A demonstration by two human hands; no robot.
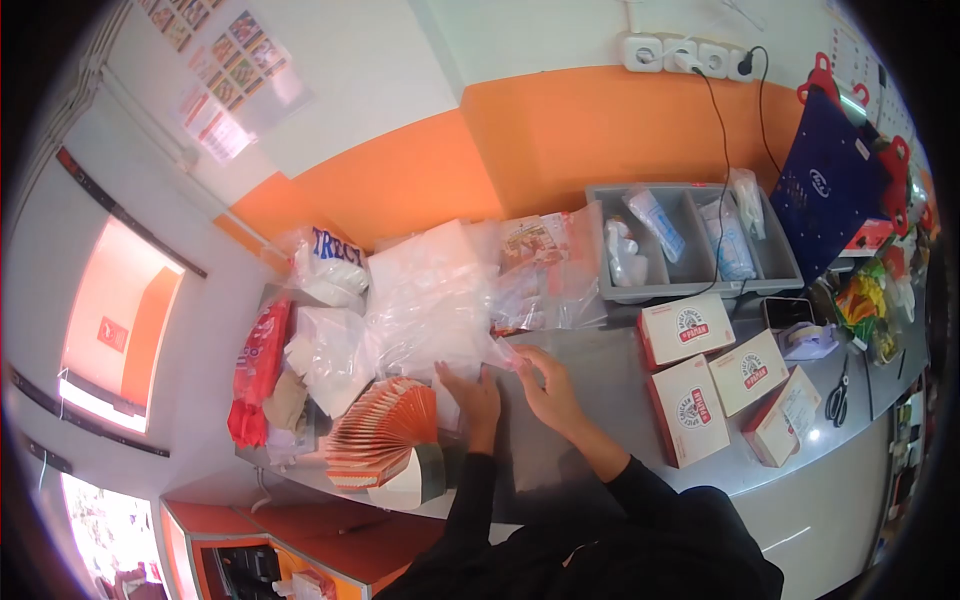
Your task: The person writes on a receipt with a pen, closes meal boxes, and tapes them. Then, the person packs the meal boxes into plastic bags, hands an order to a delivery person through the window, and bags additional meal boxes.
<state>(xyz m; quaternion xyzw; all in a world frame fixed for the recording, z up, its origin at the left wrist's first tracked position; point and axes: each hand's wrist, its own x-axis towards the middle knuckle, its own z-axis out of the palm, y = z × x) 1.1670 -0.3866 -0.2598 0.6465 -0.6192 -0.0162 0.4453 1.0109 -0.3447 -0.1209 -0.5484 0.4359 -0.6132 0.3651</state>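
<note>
A large stack of clear plastic bags lies across the back left of the metal table. My right hand pinches the near right corner of this plastic, lifting it slightly. My left hand is at the stack's front edge, thumb and fingers apart, holding nothing that I can see. Just left of that hand stands a fanned row of folded orange and white cartons. A smaller white plastic bag lies behind the cartons.
Small white and red boxes stand on the right, near scissors and a tape dispenser. A grey divided tray holds wrapped packs at the back. Red bags sit far left. A cable hangs down towards the tray.
</note>
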